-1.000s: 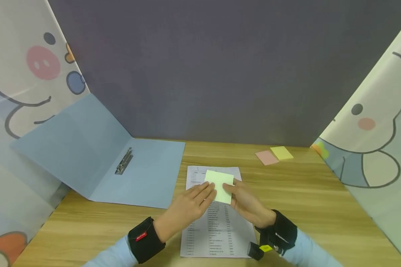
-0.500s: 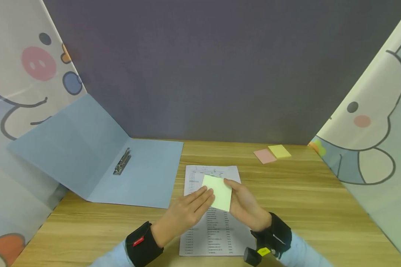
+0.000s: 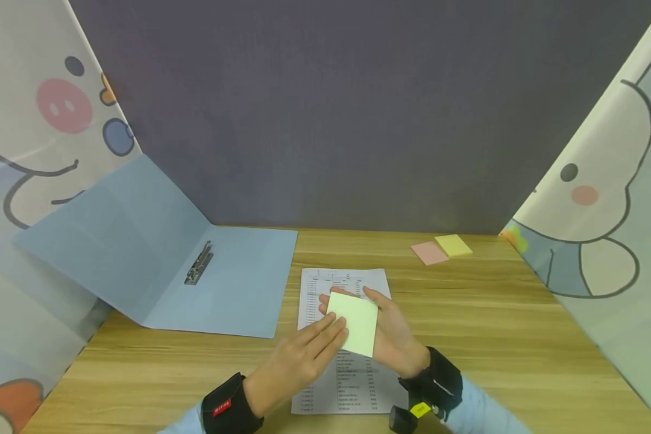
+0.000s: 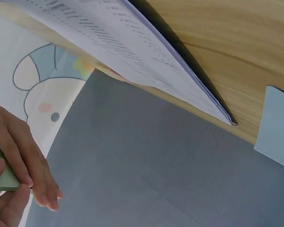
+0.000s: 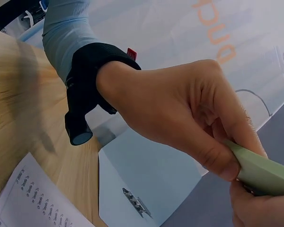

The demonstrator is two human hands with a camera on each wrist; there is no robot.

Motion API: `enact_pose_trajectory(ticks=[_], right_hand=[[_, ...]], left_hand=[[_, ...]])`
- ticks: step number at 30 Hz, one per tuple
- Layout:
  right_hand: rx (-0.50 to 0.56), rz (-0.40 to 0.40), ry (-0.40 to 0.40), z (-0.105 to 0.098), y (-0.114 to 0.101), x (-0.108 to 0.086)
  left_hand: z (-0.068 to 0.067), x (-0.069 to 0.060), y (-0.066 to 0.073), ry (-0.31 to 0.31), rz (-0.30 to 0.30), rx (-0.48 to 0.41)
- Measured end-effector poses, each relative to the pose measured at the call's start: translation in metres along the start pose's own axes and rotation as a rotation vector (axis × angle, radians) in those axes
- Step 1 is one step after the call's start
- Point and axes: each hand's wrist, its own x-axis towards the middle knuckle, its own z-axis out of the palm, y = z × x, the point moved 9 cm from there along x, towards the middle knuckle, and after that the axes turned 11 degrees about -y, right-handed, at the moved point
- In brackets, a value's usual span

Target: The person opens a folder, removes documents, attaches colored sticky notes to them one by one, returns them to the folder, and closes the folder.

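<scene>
A pale green sticky note pad (image 3: 354,324) is held above the printed sheets, between both hands. My left hand (image 3: 302,357) pinches its left edge, fingers on top and thumb underneath, as the right wrist view shows at the pad (image 5: 262,170). My right hand (image 3: 398,337) lies beneath the pad with its palm up. Its thumb stands along the pad's right edge, and its straight fingers show past the far left corner. In the left wrist view the right hand (image 4: 21,151) stretches its fingers along the pad's far side. The printed sheets (image 3: 358,392) lie below.
An open blue file folder (image 3: 249,283) with a metal clip (image 3: 199,264) stands at the left, its cover leaning up. Pink (image 3: 430,253) and yellow (image 3: 454,245) sticky note pads lie at the back right. A dark panel (image 3: 325,120) borders the wooden table's rear.
The green pad has come nearer to me. My right thumb has left the pad's top for its edge, and the right fingers have slid farther beneath it. The left hand still pinches it.
</scene>
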Motion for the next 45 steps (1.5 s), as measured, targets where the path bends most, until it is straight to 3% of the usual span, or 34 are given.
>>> enact_pose_trajectory(ticks=[7, 14, 18, 24, 32, 37, 41, 45], right_hand=[[-0.039, 0.011, 0.062, -0.007, 0.001, 0.000], [-0.075, 0.034, 0.105, -0.011, 0.003, -0.001], [-0.097, 0.032, 0.136, -0.012, 0.003, -0.002], [-0.115, 0.034, 0.153, -0.012, 0.003, -0.003], [-0.112, 0.023, 0.161, -0.012, 0.001, -0.004], [-0.083, 0.037, 0.112, -0.010, 0.004, -0.003], [-0.106, 0.073, 0.029, -0.006, 0.006, -0.004], [-0.180, 0.097, -0.092, 0.002, 0.005, -0.009]], left_hand=[[0.000, 0.001, -0.001, -0.031, -0.051, -0.029], [0.001, 0.008, -0.006, -0.140, -0.198, -0.148], [0.002, 0.011, -0.009, -0.181, -0.245, -0.193], [0.002, 0.013, -0.011, -0.195, -0.266, -0.249], [0.001, 0.017, -0.009, -0.162, -0.254, -0.229], [0.003, 0.020, -0.004, -0.167, -0.224, -0.162], [0.000, 0.021, -0.006, -0.116, -0.224, -0.133], [-0.004, 0.020, -0.011, -0.062, -0.240, -0.167]])
